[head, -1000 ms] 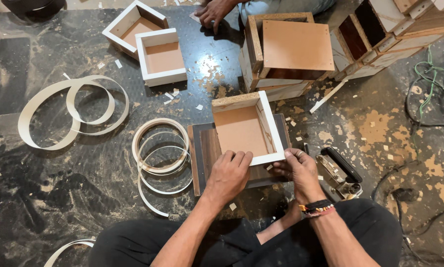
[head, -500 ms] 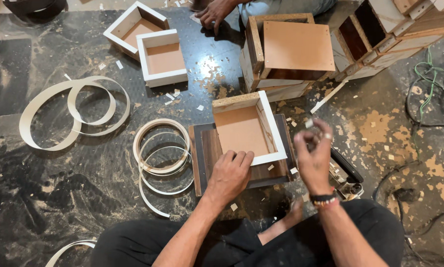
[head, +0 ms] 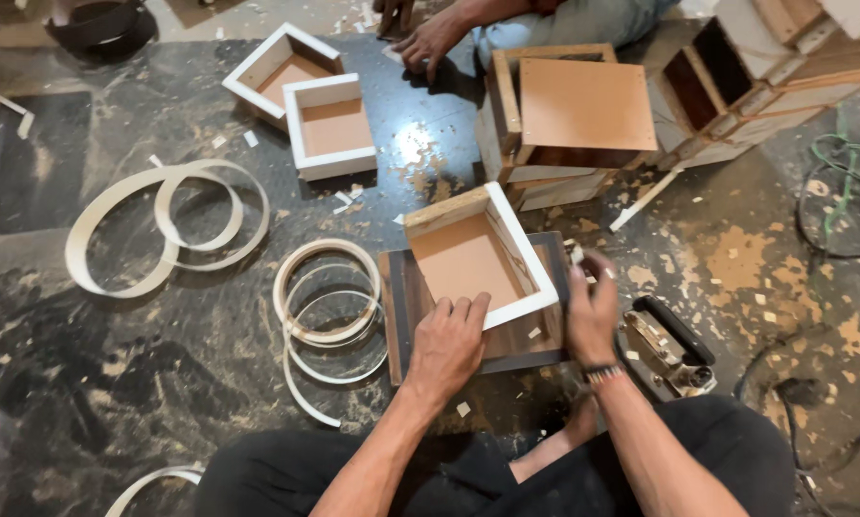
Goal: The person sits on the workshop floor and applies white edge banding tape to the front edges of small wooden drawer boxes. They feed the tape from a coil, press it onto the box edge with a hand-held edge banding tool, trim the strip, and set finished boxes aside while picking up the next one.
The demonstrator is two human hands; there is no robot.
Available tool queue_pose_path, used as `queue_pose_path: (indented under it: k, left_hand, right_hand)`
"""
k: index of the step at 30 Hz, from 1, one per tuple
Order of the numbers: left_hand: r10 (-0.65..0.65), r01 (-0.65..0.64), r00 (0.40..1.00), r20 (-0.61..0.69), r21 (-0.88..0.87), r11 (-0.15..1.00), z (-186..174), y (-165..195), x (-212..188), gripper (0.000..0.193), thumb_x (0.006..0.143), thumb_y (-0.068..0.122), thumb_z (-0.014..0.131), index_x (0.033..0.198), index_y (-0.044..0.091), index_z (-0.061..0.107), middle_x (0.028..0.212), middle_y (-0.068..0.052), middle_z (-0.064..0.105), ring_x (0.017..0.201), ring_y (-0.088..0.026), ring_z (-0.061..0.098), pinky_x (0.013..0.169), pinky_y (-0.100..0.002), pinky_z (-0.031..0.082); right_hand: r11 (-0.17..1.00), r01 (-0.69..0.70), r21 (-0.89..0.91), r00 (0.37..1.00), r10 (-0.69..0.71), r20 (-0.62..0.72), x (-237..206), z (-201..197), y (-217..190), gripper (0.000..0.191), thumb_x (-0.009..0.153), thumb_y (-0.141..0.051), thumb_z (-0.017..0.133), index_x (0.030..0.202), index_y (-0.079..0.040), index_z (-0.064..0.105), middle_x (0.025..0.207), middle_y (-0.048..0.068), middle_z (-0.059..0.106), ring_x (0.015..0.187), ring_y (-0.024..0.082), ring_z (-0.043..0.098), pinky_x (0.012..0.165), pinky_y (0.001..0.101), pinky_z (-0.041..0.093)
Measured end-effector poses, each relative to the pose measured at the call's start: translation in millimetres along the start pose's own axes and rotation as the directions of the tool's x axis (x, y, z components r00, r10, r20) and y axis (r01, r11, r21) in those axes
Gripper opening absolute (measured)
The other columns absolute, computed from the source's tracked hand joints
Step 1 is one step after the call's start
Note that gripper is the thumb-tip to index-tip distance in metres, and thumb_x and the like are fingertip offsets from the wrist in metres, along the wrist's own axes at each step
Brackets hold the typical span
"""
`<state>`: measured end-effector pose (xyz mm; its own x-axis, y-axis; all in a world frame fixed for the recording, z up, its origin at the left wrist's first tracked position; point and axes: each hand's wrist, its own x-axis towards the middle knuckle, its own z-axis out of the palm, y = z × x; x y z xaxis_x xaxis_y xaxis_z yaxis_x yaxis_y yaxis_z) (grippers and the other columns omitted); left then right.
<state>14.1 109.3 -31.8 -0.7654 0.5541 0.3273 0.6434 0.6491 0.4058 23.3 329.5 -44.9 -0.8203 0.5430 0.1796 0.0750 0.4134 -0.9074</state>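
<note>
A small open wooden box (head: 468, 258) with white edge banding on its rim lies on a dark board (head: 399, 306) on the floor in front of me. My left hand (head: 446, 343) presses on the box's near rim, fingers over the edge. My right hand (head: 591, 308) is raised beside the box's right wall, fingers closed around a small white scrap of banding (head: 577, 255) near the right corner.
Coils of white edge banding (head: 327, 306) lie left of the board, with larger loops (head: 167, 225) further left. Two banded boxes (head: 329, 124) sit at the back, stacked boxes (head: 574, 115) behind. A hand tool (head: 669, 347) rests at my right. Another person's hand (head: 430, 40) works at the top.
My right hand has lifted from the box's near right corner and moved up along its right side. My left hand stays on the near rim.
</note>
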Motion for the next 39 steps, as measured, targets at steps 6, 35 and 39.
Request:
queue_pose_path:
  k: [6,35,39]
  left_hand:
    - [-0.173,0.235,0.949,0.265,-0.226,0.945,-7,36,-13,0.082,0.083,0.035,0.082,0.145,-0.004,0.047,0.112,-0.021,0.065,0.099,-0.038,0.062,0.082,-0.05,0.052]
    - [0.174,-0.199,0.98,-0.097,-0.401,0.894,-33,13,-1,0.036,0.085,0.007,0.073,0.121,0.003,0.07,0.097,-0.01,0.068,0.091,-0.03,0.068,0.08,-0.041,0.05]
    - [-0.087,-0.048,0.952,-0.294,-0.424,0.904,-56,-26,-1,0.023,0.082,0.005,0.068,0.105,0.009,0.07,0.098,-0.009,0.07,0.09,-0.032,0.07,0.084,-0.043,0.056]
  right_hand:
    - [0.997,0.04,-0.074,0.992,-0.048,-0.117,-41,-14,28,0.018,0.096,-0.013,0.07,0.109,-0.002,0.07,0.102,0.009,0.072,0.092,0.02,0.068,0.087,0.0321,0.053]
    - [0.993,0.113,-0.022,0.978,-0.115,-0.172,-50,-16,39,0.018,0.108,-0.014,0.06,0.121,-0.002,0.064,0.118,0.008,0.061,0.105,0.018,0.059,0.095,0.0315,0.049]
    - [0.979,0.202,0.017,0.974,-0.199,-0.113,-56,-15,26,0.018,0.108,-0.011,0.061,0.122,-0.001,0.062,0.122,0.009,0.058,0.114,0.019,0.058,0.104,0.0328,0.049]
